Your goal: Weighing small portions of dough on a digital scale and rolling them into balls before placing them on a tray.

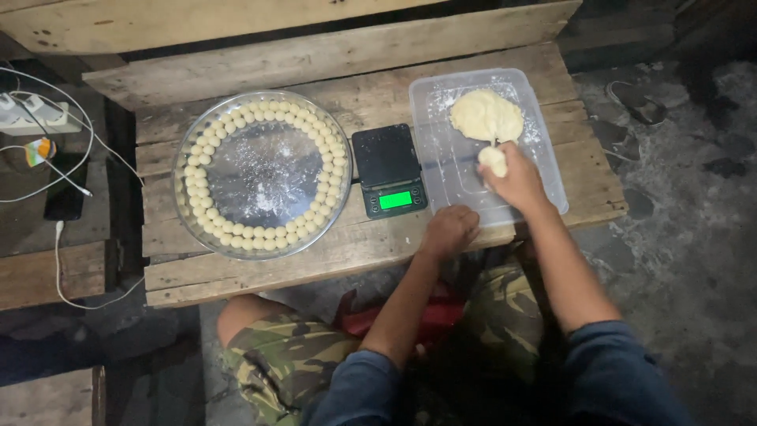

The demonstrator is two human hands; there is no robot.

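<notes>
Camouflage shorts (pixel 284 355) and two blue sleeves fill the near edge of the view, and from there both forearms reach out over a rough wooden bench (pixel 236 268). At the heart of the work is a small piece of dough (pixel 494 159), pinched in the fingers of the right hand (pixel 516 180) over a clear plastic tray (pixel 552 150). That piece sits at the far tip of the hand, and a thin neck seems to join it to the big dough lump (pixel 486 115), which lies just beyond it toward the far side of the tray and spreads roughly left to right. So the lump lies straight ahead of the grip, and the right hand is much the nearer of the two. The left hand (pixel 448 230) rests curled, close to a fist, on the near left corner of the tray; whether it holds anything cannot be told. Just left of the tray stands a small black scale (pixel 386 170) with a lit green display. Further left is a round glass dish (pixel 264 175), floured, with small dough balls (pixel 206 146) ringing its rim. At the far left lie white cables (pixel 59 260) and a power strip (pixel 31 114).
</notes>
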